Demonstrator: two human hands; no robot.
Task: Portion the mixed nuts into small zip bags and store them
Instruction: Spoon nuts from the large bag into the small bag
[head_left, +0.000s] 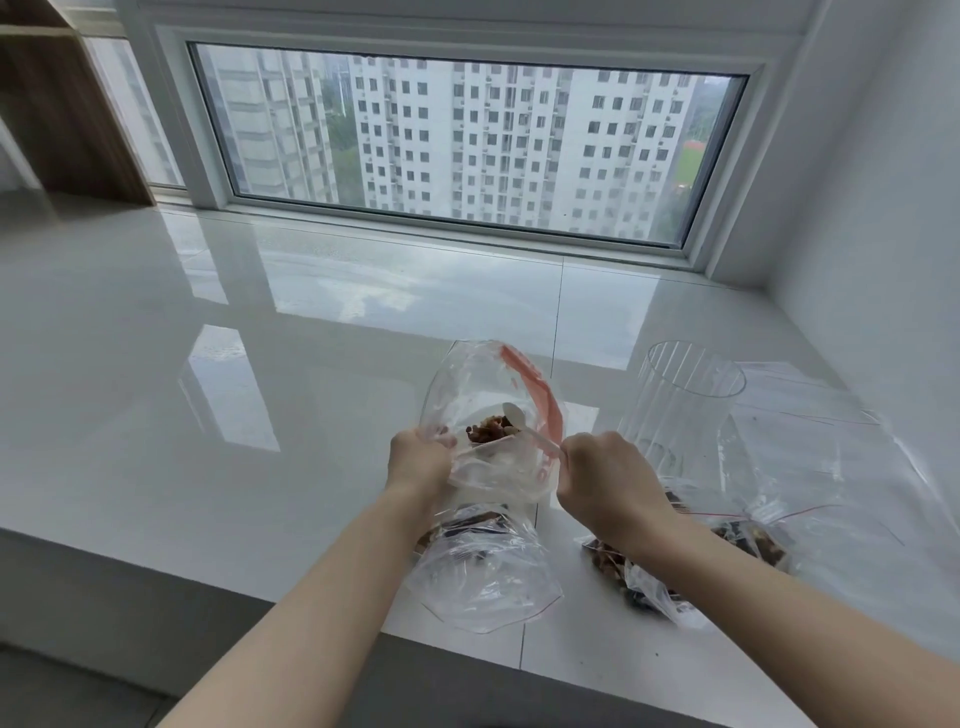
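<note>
My left hand grips the near edge of a large clear bag with a red zip strip, holding its mouth open. Mixed nuts lie inside it. My right hand holds the handle of a white plastic spoon whose bowl is inside the bag by the nuts. A small zip bag with some nuts lies below my left wrist near the counter edge. Another filled small zip bag lies partly under my right forearm.
A clear ribbed plastic cup stands right of the large bag. Empty zip bags are spread at the right near the wall. The glossy white counter runs to a window; its front edge is just below the bags.
</note>
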